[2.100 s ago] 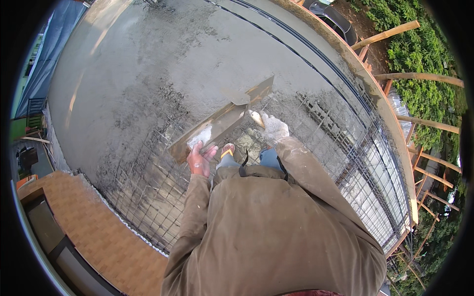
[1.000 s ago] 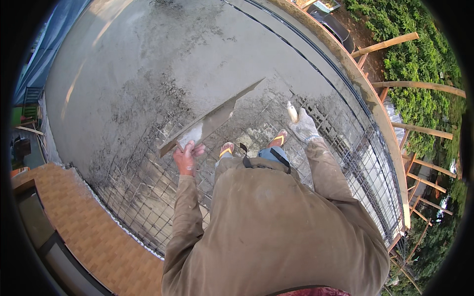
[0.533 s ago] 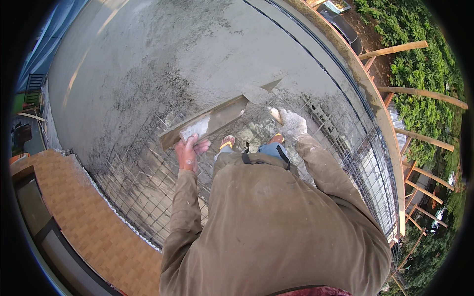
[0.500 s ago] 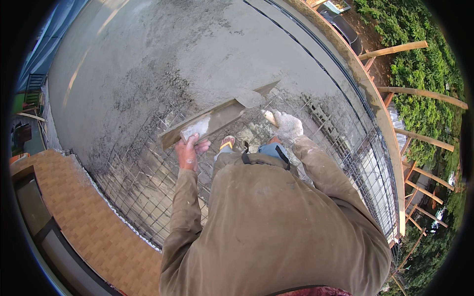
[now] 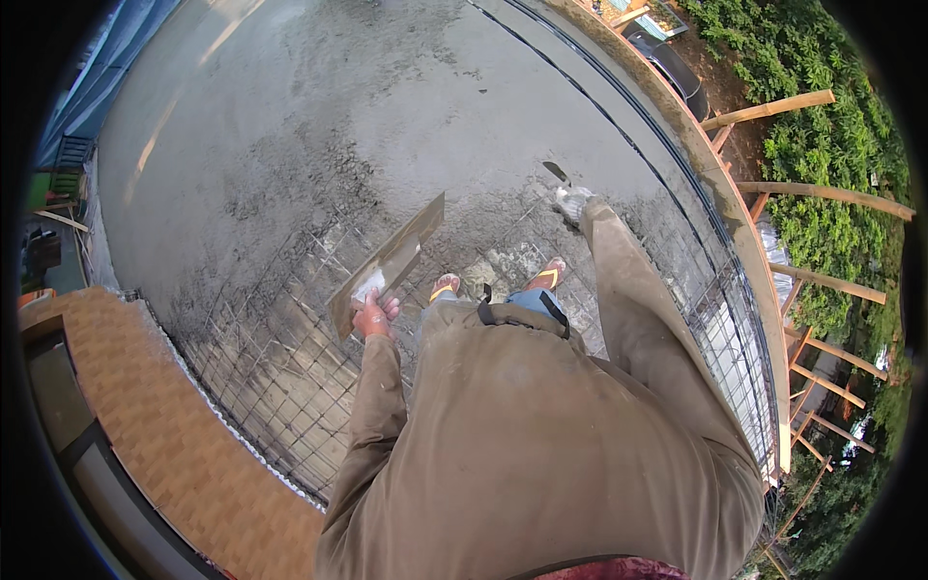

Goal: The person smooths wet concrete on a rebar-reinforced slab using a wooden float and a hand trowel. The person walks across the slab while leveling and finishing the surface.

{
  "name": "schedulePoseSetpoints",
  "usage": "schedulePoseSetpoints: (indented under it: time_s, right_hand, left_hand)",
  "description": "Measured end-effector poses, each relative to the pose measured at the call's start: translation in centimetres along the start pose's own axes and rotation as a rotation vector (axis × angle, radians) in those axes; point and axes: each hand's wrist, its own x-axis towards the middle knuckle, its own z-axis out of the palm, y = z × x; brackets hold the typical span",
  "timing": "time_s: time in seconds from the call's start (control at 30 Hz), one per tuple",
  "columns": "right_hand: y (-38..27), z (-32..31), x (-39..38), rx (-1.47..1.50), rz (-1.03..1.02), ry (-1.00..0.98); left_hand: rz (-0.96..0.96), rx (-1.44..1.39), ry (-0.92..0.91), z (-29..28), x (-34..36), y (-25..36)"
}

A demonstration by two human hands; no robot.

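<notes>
My left hand, bare and smeared with cement, is closed on the near end of a long, flat board-like float. The float tilts up to the right above the mesh, with wet grey mortar on its face. My right hand, in a pale gritty glove, is closed round a trowel, its handle mostly hidden by the fingers. The trowel's dark blade points forward over wet concrete; I cannot tell whether it touches. My sandalled feet stand at the border of concrete and steel mesh.
Black cables or hoses run along the right edge beside a curved formwork board. Bamboo or timber props stick out beyond it towards trees. A tan tiled ledge borders the left; blue sheeting hangs at the far left.
My right hand has swung forward with the trowel, away from the float, where the blade overlapped it before. The float has turned more steeply, its far end moving left.
</notes>
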Motion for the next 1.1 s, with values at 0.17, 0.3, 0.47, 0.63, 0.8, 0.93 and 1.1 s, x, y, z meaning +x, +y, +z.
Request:
schedulePoseSetpoints:
  time_s: [0.17,0.3,0.47,0.63,0.8,0.93,1.1]
  right_hand:
    - [21.1,13.5,-10.5,0.329,0.568,-0.109]
    - [27.4,23.9,-24.1,0.501,0.844,-0.258]
    - [24.1,29.1,-31.3,0.715,0.961,-0.303]
    - [18.1,27.3,-28.7,0.809,0.827,-0.196]
    - [13.5,22.0,-24.9,0.837,0.678,-0.042]
    - [12.5,18.5,-22.7,0.685,0.615,0.073]
    - [12.8,15.7,-20.6,0.262,0.564,0.257]
  left_hand:
    - [-0.06,-0.074,0.277,-7.3,3.0,-4.6]
    - [-0.092,-0.193,0.599,-10.3,5.5,-7.6]
    - [-0.239,-0.092,0.676,-14.1,8.1,-8.7]
    - [-0.197,-0.066,0.688,-13.7,9.8,-8.2]
    - [-0.158,-0.057,0.622,-9.9,9.9,-5.6]
    - [-0.143,-0.108,0.463,-7.1,10.3,-4.0]
    - [-0.206,-0.23,0.254,-5.8,11.1,-3.3]
